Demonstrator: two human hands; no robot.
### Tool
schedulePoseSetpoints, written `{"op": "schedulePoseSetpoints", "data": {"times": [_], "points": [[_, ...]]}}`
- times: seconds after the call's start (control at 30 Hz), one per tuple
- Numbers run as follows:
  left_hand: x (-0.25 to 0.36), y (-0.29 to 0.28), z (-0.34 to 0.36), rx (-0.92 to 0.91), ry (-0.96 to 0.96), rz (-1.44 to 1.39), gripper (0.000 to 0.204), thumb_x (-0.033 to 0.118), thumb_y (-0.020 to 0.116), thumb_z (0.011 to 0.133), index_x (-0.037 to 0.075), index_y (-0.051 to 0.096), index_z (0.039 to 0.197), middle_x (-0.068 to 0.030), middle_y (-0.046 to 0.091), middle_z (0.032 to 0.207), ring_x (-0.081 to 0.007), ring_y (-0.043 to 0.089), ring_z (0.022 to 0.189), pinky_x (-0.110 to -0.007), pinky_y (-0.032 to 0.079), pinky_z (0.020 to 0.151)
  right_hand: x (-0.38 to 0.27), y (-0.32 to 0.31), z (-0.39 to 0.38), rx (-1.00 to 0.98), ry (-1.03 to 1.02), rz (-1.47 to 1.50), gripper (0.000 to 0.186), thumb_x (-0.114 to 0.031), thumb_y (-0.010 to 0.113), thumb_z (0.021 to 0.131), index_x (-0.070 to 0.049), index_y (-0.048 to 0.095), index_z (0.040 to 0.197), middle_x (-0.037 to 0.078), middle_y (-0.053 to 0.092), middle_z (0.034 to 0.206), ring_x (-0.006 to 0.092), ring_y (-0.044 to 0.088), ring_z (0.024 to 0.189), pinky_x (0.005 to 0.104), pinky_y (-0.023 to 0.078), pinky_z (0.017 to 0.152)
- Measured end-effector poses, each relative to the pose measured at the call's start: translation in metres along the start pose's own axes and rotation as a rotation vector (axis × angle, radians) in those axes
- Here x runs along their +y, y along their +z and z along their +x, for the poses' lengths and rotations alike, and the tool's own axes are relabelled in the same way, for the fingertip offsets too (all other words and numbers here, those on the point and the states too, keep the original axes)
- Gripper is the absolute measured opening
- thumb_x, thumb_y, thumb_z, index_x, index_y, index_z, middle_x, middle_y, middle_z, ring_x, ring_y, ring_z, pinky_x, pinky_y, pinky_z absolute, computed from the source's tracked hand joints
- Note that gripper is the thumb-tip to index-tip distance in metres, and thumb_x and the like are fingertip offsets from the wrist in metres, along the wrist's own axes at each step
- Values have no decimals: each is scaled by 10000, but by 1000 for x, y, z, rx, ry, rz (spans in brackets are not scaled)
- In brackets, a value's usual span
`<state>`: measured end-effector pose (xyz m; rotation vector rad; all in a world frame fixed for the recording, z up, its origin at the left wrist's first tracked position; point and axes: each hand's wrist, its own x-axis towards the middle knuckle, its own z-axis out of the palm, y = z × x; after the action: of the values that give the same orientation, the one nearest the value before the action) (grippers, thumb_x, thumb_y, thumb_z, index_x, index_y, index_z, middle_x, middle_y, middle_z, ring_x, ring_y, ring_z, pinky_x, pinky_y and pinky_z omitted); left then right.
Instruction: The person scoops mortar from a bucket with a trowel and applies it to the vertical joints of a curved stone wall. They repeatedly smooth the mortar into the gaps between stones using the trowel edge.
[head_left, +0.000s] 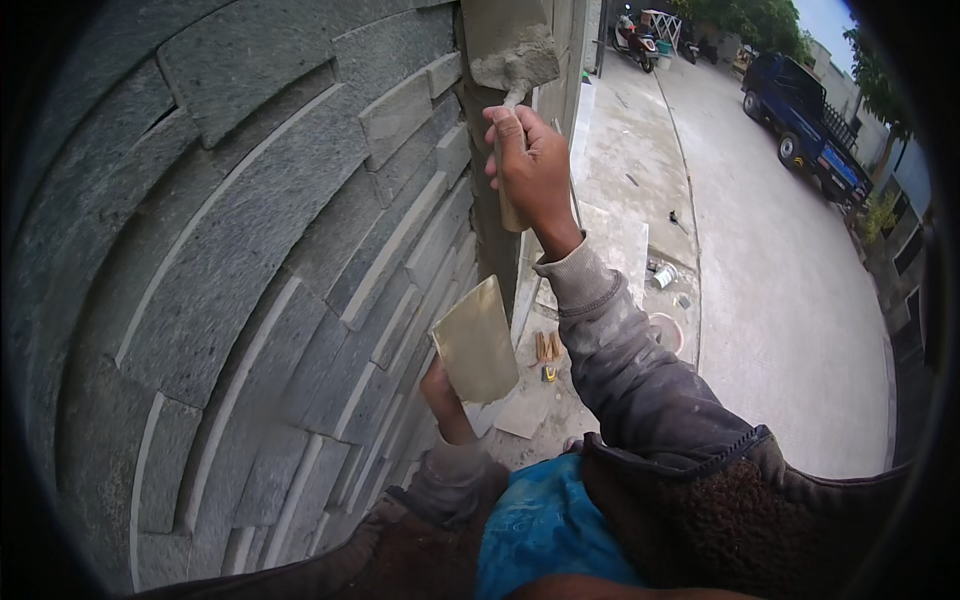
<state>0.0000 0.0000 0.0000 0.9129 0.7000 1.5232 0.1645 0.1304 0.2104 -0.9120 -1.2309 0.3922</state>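
Note:
My right hand [530, 170] is closed on the handle of a mortar-smeared trowel [512, 62], whose blade lies against the grey cement strip [498, 25] at the top, along the edge of the stacked grey stone cladding [260, 210]. Lower and nearer my body, my left hand [445, 405] holds a flat, pale, rectangular board [474, 340] tilted beside the stonework; my fingers are partly hidden behind it.
Below lie a pale bucket [664, 328], a white container [663, 275], wooden pieces [546, 347] and a yellow tape measure [549, 373]. To the right runs a concrete driveway [780, 300] with a blue pickup [800, 120] and parked scooters [635, 42] farther off.

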Motion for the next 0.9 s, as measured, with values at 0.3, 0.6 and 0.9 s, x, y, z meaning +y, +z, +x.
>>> {"op": "schedulePoseSetpoints", "data": {"times": [0.3, 0.6, 0.9], "points": [[11, 6, -4, -47, 66, 156, 370, 207, 489, 1027, -46, 622, 1262, -105, 724, 1082, -194, 724, 906, -323, 612, 769, 48, -11, -40, 97, -111, -279, 311, -288, 586, 1065, 6, 682, 1091, 27, 634, 819, 70, 596, 584, 232, 461, 496], [-10, -13, -4, -147, 33, 235, 550, 413, 460, 1041, -29, 566, 1350, -133, 703, 1176, -224, 719, 997, -372, 608, 849, 42, -9, -23, 69, -293, -314, 283, -268, 638, 1030, 11, 673, 995, 121, 630, 778, 207, 607, 623, 335, 456, 578], [-28, -25, -3, -193, -162, 61, 647, 517, 333, 1060, 27, 453, 1466, -149, 624, 1324, -247, 655, 1148, -402, 571, 952, 8, -16, -9, 236, -360, -439, 264, -256, 649, 1022, 4, 666, 980, 129, 603, 742, 229, 584, 627, 353, 448, 574]]}}
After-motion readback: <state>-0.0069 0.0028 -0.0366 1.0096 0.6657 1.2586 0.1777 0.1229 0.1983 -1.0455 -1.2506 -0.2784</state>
